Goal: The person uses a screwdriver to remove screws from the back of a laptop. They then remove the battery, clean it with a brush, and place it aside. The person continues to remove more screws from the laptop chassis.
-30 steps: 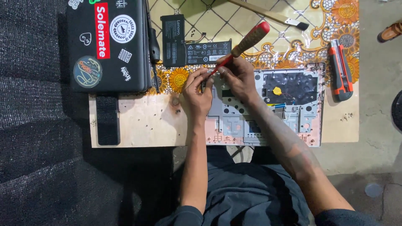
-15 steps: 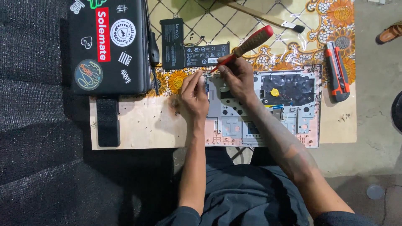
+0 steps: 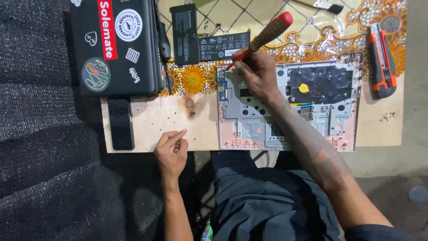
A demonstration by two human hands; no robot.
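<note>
A red-handled screwdriver (image 3: pixel 267 33) was held in the right hand's (image 3: pixel 254 73) closed grip, handle slanting up-right above the opened laptop base (image 3: pixel 249 125), while the left hand (image 3: pixel 171 149) was pinched left of it.

Right hand (image 3: pixel 256 73) gripping a red-handled screwdriver (image 3: pixel 266 35), tip down at the top-left corner of an opened laptop base (image 3: pixel 285 107) lying on a wooden board (image 3: pixel 151 120). Left hand (image 3: pixel 171 149) well left of the base at the board's near edge, fingertips pinched, whatever is between them too small to tell. Black battery (image 3: pixel 200 42) just above the base's left corner, stickered laptop (image 3: pixel 113 44) far left of it, orange utility knife (image 3: pixel 382 62) just right.
</note>
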